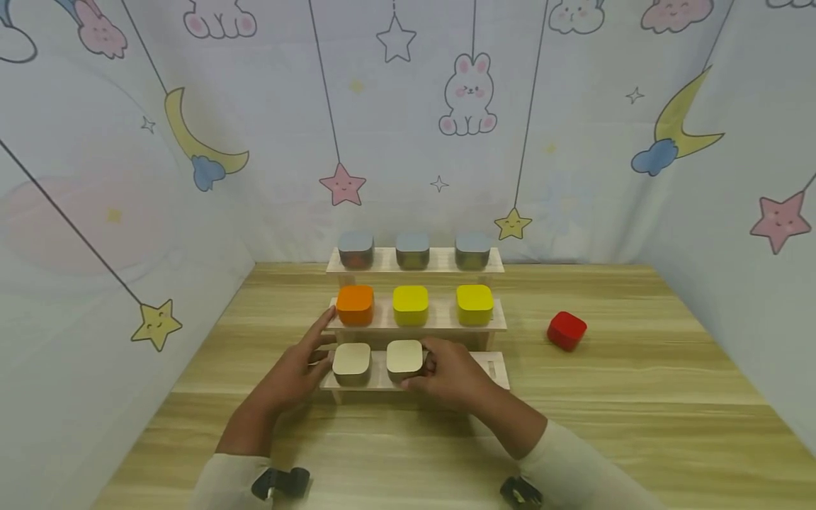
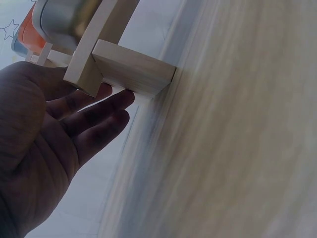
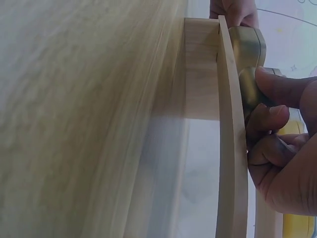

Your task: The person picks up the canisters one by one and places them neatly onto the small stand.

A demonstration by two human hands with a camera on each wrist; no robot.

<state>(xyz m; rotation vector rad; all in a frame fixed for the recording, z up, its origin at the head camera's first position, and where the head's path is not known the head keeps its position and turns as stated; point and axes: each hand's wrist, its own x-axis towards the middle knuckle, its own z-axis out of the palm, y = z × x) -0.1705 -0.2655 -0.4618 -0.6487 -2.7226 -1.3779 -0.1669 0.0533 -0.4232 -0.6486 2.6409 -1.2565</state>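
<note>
A three-step wooden shelf (image 1: 494,365) stands on the table. On its lowest step are two small rounded-square tins with cream tops, a left tin (image 1: 352,361) and a middle tin (image 1: 404,358). My right hand (image 1: 452,372) pinches the middle tin between thumb and fingers; the right wrist view shows the thumb (image 3: 282,89) against its side. My left hand (image 1: 296,372) is at the shelf's left end, close beside the left tin. In the left wrist view its fingers (image 2: 101,116) extend loosely by the step's wooden leg (image 2: 131,67), around nothing.
The middle step carries an orange tin (image 1: 355,304) and two yellow tins, one in the centre (image 1: 411,304) and one at right (image 1: 474,304). Three grey-topped tins (image 1: 412,250) line the top step. A red tin (image 1: 567,331) lies on the table (image 1: 637,397) to the right. Patterned cloth (image 1: 408,142) encloses the back and sides.
</note>
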